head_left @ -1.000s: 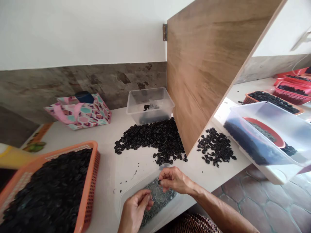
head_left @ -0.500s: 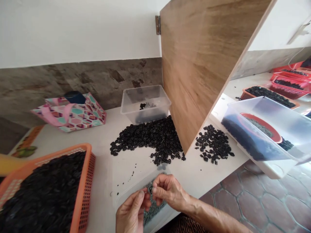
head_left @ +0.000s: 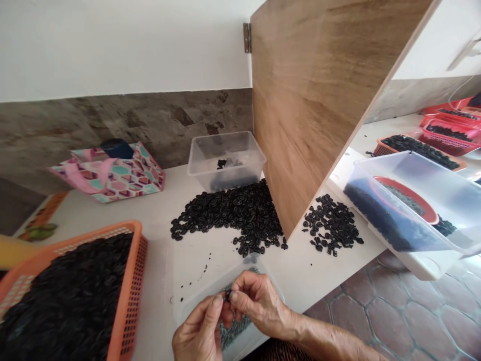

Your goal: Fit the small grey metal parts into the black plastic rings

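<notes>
The left hand point(head_left: 201, 326) and right hand point(head_left: 261, 306), apart a second ago, now meet above a clear tray point(head_left: 184, 312). The right pinches a small black piece point(head_left: 228, 293); whether the left's closed fingertips hold anything, I cannot tell. Fingers hide the piece's long axis. Small grey parts point(head_left: 236, 328) lie in the tray; black pieces point(head_left: 75, 291) heap an orange basket point(head_left: 140, 271).
</notes>
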`<move>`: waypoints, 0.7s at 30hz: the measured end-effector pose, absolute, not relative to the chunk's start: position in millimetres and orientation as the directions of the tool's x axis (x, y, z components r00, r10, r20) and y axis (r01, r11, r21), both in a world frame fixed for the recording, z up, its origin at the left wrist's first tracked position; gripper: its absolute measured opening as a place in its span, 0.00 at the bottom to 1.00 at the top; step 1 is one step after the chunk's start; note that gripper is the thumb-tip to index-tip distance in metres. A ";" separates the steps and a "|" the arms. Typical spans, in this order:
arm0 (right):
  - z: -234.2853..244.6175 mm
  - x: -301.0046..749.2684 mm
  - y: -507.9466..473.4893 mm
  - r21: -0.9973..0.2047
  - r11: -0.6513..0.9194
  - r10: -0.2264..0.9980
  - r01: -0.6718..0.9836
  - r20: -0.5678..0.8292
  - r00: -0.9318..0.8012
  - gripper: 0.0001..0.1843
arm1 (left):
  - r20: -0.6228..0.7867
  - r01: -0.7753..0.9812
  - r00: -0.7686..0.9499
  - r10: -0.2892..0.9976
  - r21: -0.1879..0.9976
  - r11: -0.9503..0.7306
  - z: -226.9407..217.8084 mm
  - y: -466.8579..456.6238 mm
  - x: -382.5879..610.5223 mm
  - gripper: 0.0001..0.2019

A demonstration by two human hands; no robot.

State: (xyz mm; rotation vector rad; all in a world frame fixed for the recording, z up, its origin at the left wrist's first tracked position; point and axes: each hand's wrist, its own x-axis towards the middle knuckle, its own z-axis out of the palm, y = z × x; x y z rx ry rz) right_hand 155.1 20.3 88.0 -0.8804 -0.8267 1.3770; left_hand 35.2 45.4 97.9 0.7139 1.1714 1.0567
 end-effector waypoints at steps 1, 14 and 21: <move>87.1 155.2 20.1 -0.892 0.003 0.999 -0.452 -0.014 0.033 0.25 | -0.372 -0.278 0.034 0.928 0.888 0.366 98.2 45.4 35.9 0.14; 84.8 156.0 14.0 -0.956 0.009 0.995 -0.293 -0.020 0.096 0.16 | -0.349 -0.279 -0.042 0.936 0.904 0.324 96.3 42.2 43.0 0.17; 84.8 158.6 13.6 -0.991 0.025 0.993 -0.132 0.010 0.113 0.12 | -0.249 -0.126 -0.047 0.967 0.962 0.241 78.0 38.9 34.8 0.15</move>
